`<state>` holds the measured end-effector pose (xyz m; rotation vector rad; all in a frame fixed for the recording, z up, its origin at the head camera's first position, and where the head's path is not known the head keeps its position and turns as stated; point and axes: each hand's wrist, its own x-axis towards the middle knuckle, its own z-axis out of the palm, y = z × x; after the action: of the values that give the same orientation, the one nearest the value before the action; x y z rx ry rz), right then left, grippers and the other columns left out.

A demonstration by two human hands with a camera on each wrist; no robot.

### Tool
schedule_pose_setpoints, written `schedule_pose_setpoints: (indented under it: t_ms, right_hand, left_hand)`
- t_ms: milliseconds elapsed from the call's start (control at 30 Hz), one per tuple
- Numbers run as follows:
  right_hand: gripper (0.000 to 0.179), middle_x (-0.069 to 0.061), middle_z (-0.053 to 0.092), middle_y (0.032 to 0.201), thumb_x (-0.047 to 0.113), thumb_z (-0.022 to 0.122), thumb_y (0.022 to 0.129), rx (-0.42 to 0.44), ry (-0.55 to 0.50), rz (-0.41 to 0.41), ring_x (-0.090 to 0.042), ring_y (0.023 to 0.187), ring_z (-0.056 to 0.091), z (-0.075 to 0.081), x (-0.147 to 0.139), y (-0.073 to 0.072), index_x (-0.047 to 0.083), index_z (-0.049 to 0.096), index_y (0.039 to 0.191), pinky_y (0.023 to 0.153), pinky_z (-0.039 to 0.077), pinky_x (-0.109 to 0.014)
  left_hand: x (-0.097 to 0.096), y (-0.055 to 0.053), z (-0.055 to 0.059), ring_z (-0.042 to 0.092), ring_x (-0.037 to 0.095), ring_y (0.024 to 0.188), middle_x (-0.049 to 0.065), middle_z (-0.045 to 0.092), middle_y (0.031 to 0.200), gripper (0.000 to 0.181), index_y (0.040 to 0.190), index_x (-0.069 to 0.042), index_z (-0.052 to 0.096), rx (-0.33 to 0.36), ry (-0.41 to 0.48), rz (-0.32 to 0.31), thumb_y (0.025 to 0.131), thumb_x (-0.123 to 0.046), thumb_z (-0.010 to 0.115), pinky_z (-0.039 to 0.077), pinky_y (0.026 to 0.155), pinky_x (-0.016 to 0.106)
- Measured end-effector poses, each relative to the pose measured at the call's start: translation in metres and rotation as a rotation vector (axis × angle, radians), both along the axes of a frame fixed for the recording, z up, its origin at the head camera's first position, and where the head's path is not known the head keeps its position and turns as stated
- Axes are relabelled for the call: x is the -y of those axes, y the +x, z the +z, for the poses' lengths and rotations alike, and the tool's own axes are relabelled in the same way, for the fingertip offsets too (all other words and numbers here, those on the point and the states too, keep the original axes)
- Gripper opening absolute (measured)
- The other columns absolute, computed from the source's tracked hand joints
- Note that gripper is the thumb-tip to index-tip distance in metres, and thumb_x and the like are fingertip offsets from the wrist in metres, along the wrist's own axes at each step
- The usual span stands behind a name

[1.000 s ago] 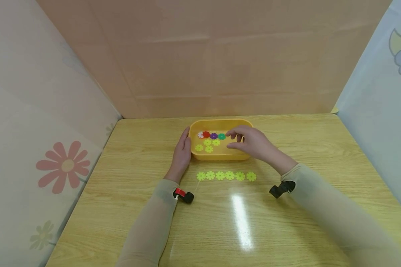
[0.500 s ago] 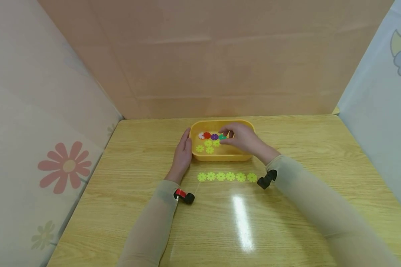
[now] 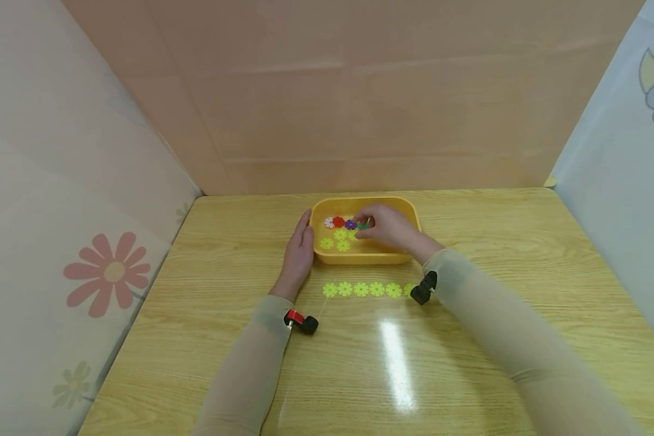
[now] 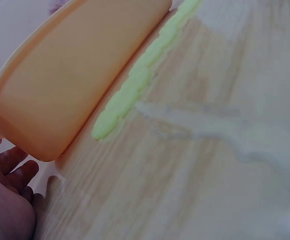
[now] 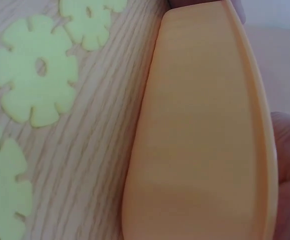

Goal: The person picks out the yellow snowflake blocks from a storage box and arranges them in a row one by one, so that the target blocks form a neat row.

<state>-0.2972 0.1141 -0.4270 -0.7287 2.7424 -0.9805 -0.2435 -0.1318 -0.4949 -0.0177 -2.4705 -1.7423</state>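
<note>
We see the yellow tray (image 3: 367,259) on the desk (image 3: 332,375), with the left hand (image 3: 298,251) at its nine o'clock end, fingers extended along the wall. The right hand (image 3: 390,226) is over the tray, its sleeve (image 3: 485,315) toward four o'clock, thumb and fingers curved over the green piece (image 3: 363,226), mostly hiding it; we cannot tell whether they pinch anything. Between nine and ten o'clock inside lie a white piece (image 3: 329,222), a red piece (image 3: 338,222) and a purple piece (image 3: 350,224); around eight, four yellow pieces (image 3: 343,245), one partly covered. Outside, at six o'clock, we count a row of yellow flowers (image 3: 361,289), six long, the last half hidden by a black wrist camera (image 3: 424,289).
</note>
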Motion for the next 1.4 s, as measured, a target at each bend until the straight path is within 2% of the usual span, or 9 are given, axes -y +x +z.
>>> schedule_pose_setpoints:
  t_ms: [333, 567, 700, 1133, 1400]
  right_hand:
    - [0.03, -0.008, 0.074, 0.11, 0.018, 0.088, 0.097, 0.011, 0.003, 0.012, -0.028, 0.098, 0.064, -0.014, 0.0, -0.005, 0.007, 0.08, 0.124, 0.093, 0.054, -0.047]
    - [0.03, -0.008, 0.075, 0.112, 0.019, 0.088, 0.096, 0.026, 0.019, 0.004, -0.029, 0.102, 0.065, -0.018, 0.002, -0.009, 0.007, 0.08, 0.123, 0.098, 0.054, -0.048]
    - [0.032, -0.009, 0.075, 0.114, 0.019, 0.09, 0.095, 0.025, 0.037, 0.01, -0.029, 0.105, 0.066, -0.021, 0.003, -0.012, 0.006, 0.081, 0.123, 0.101, 0.054, -0.048]
    - [0.031, -0.009, 0.075, 0.117, 0.019, 0.09, 0.095, 0.026, 0.095, 0.003, -0.029, 0.109, 0.066, -0.021, 0.007, -0.013, 0.007, 0.082, 0.121, 0.103, 0.055, -0.049]
    - [0.028, -0.009, 0.075, 0.117, 0.02, 0.09, 0.095, 0.036, 0.112, -0.003, -0.028, 0.107, 0.066, -0.02, 0.008, -0.012, 0.007, 0.081, 0.119, 0.102, 0.055, -0.048]
  left_hand:
    - [0.0, 0.001, 0.001, 0.025, 0.019, 0.166, -0.005, 0.029, 0.18, 0.058, 0.177, -0.027, 0.029, 0.003, -0.001, -0.004, 0.121, -0.042, 0.031, 0.023, 0.135, 0.044]
    - [0.0, 0.001, 0.002, 0.024, 0.02, 0.166, -0.005, 0.029, 0.181, 0.059, 0.177, -0.024, 0.029, 0.004, -0.003, -0.002, 0.121, -0.043, 0.031, 0.023, 0.135, 0.045]
    - [0.0, 0.0, 0.002, 0.025, 0.019, 0.166, -0.006, 0.03, 0.18, 0.058, 0.177, -0.026, 0.029, 0.006, 0.001, -0.004, 0.121, -0.043, 0.031, 0.023, 0.135, 0.045]
    - [0.002, -0.001, -0.001, 0.024, 0.019, 0.166, -0.006, 0.029, 0.18, 0.058, 0.177, -0.028, 0.028, 0.004, 0.009, -0.012, 0.121, -0.043, 0.03, 0.023, 0.135, 0.046]
    - [0.002, -0.001, -0.001, 0.023, 0.018, 0.167, -0.008, 0.028, 0.18, 0.058, 0.177, -0.033, 0.028, 0.012, 0.011, -0.011, 0.121, -0.046, 0.03, 0.022, 0.135, 0.044]
